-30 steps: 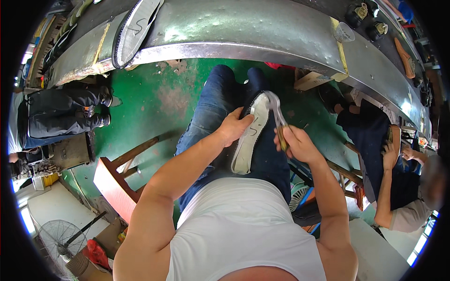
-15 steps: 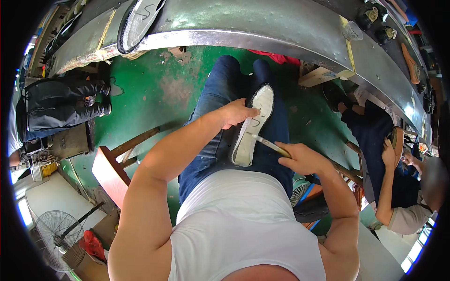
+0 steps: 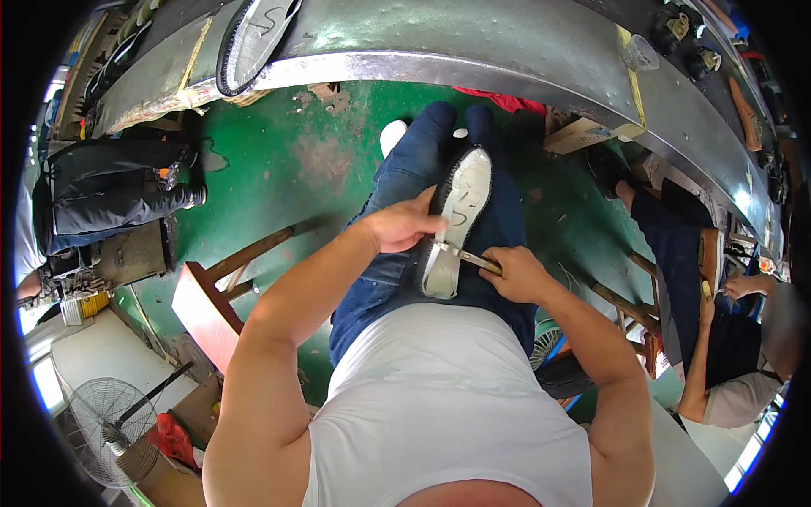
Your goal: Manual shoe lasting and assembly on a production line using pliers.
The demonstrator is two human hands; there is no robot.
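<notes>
1. Centrally in the frame, a shoe (image 3: 456, 221) is seen lying sole-up along the lap, over blue jeans (image 3: 397, 253), its pale sole ringed by a dark stitched edge.
2. The shoe is steadied by the left hand (image 3: 404, 226); that grip is closed over the shoe's left edge near its middle, with the fingertips laid on the sole.
3. A slim metal tool (image 3: 467, 256) is held in the right hand (image 3: 515, 275), just right of centre; the grip is closed around the handle, and the tip is set against the sole's narrow waist.
4. A curved metal surface (image 3: 473, 42) is spread across the top of the frame, and a second sole (image 3: 253, 38) is laid on it at upper left.
5. A wooden stool (image 3: 211, 296) stands on the green floor (image 3: 312, 160) at left of centre.
6. A standing fan (image 3: 110, 431) is seen at lower left.
7. Another person's arm (image 3: 701, 372) is visible at lower right.
</notes>
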